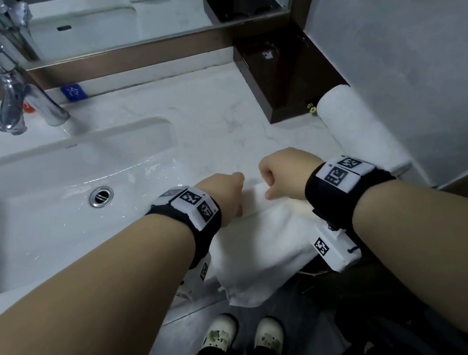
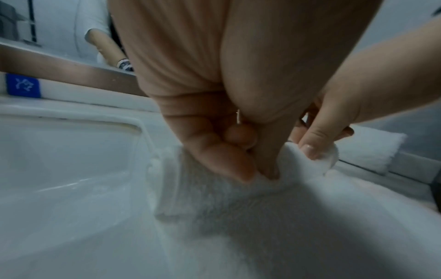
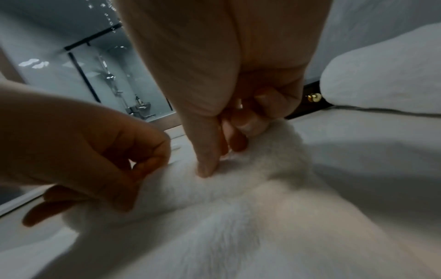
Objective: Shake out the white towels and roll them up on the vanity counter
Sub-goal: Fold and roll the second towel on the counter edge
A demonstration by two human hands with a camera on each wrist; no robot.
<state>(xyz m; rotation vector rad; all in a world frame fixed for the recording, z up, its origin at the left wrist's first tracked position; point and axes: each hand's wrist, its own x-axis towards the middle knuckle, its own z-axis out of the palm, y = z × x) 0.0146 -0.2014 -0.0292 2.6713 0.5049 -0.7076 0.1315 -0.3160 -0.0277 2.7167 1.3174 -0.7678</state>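
Observation:
A white towel (image 1: 262,234) lies flat on the vanity counter (image 1: 219,125), its near end hanging over the front edge. Its far edge is turned over into a small roll (image 1: 255,197). My left hand (image 1: 229,196) pinches the left part of that roll (image 2: 281,169) with curled fingers. My right hand (image 1: 284,174) grips the right part of the roll (image 3: 262,166) the same way. A finished rolled white towel (image 1: 359,128) lies against the right wall, also in the right wrist view (image 3: 381,83).
The sink basin (image 1: 48,205) and chrome faucet (image 1: 19,91) are to the left. A dark brown box (image 1: 282,79) stands in the back right corner below the mirror (image 1: 111,16). A blue tag (image 1: 74,92) sits on the backsplash. My shoes (image 1: 244,334) show below.

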